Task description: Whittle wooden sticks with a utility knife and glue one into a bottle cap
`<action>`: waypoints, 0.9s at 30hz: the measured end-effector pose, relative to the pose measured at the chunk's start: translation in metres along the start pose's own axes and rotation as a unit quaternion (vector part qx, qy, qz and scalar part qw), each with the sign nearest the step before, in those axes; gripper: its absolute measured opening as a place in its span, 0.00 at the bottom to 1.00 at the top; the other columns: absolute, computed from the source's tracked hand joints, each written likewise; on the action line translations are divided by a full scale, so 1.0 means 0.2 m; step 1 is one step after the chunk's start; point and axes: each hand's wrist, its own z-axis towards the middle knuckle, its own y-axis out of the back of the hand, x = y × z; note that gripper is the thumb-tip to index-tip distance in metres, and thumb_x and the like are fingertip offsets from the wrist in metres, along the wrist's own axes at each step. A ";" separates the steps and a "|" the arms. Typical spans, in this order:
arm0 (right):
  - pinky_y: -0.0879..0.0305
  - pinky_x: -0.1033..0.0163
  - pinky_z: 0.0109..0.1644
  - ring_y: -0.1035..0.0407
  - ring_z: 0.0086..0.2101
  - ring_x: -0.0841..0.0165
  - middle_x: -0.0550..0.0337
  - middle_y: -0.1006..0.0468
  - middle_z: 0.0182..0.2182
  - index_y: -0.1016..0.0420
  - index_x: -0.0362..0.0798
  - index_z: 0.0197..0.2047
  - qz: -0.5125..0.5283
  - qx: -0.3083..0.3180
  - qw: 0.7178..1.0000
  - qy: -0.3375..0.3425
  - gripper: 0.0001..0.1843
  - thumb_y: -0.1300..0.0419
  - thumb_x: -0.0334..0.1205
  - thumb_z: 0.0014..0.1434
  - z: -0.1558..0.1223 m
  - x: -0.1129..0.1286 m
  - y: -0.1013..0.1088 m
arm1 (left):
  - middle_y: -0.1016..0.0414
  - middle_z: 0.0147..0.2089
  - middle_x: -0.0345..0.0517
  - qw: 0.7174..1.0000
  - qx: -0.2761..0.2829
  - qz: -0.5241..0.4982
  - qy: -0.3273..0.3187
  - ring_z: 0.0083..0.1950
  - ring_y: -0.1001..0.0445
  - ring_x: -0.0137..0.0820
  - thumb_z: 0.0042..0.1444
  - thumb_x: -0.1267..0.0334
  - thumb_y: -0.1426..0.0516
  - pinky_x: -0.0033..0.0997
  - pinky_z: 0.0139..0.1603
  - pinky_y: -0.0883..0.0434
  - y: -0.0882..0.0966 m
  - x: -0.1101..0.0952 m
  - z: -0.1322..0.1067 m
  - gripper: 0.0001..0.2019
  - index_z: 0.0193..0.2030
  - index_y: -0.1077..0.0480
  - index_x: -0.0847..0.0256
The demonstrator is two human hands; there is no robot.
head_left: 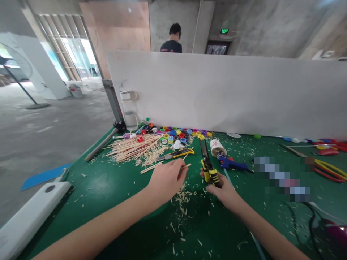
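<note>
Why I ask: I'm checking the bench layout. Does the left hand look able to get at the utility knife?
Probably yes: the utility knife lies just beyond the left hand, with nothing standing between, though the held stick might need setting down first.

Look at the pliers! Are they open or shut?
The pliers are open a little: their two dark tips stand apart with a gap between, above the right hand that holds them.

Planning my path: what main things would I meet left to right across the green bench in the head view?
Long white plastic device, grey black-ended rod, pile of thin wooden sticks, left hand, yellow-and-black metal pliers, blue plastic glue gun, yellow-and-red-handled tool.
</note>
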 end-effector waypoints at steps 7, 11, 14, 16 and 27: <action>0.32 0.53 0.49 0.30 0.49 0.56 0.48 0.27 0.53 0.38 0.48 0.60 -0.086 -0.001 0.995 0.040 0.34 0.38 0.50 0.52 0.01 -0.01 0.08 | 0.25 0.29 0.43 0.990 0.038 0.086 0.104 0.28 0.28 0.33 0.63 0.52 0.55 0.27 0.23 0.48 0.06 0.21 0.13 0.14 0.39 0.34 0.57; 0.36 0.48 0.56 0.34 0.55 0.53 0.47 0.31 0.58 0.41 0.49 0.64 -0.157 -0.064 0.981 0.092 0.39 0.38 0.55 0.53 0.03 0.03 0.23 | 0.22 0.38 0.50 0.971 0.003 0.135 0.199 0.38 0.25 0.36 0.63 0.51 0.57 0.29 0.32 0.37 0.20 0.54 0.26 0.18 0.41 0.32 0.60; 0.34 0.47 0.53 0.31 0.51 0.51 0.47 0.28 0.56 0.37 0.49 0.62 -0.247 -0.128 0.954 0.109 0.39 0.39 0.58 0.51 0.06 0.09 0.37 | 0.24 0.48 0.57 0.939 0.013 0.181 0.291 0.46 0.25 0.43 0.63 0.52 0.58 0.33 0.37 0.34 0.33 0.81 0.37 0.20 0.44 0.31 0.62; 0.32 0.49 0.50 0.30 0.49 0.50 0.45 0.27 0.54 0.36 0.46 0.61 -0.296 -0.170 0.935 0.095 0.41 0.39 0.61 0.49 0.11 0.11 0.48 | 0.25 0.48 0.62 0.929 0.038 0.190 0.316 0.48 0.26 0.46 0.62 0.55 0.55 0.36 0.40 0.32 0.40 0.97 0.43 0.18 0.42 0.30 0.67; 0.34 0.46 0.47 0.30 0.47 0.42 0.38 0.24 0.49 0.31 0.40 0.57 -0.512 -0.205 0.832 -0.058 0.42 0.40 0.60 0.46 0.44 -0.18 0.98 | 0.26 0.40 0.42 0.933 0.121 0.153 0.301 0.41 0.25 0.32 0.60 0.51 0.44 0.35 0.43 0.25 0.35 1.29 0.60 0.18 0.42 0.29 0.68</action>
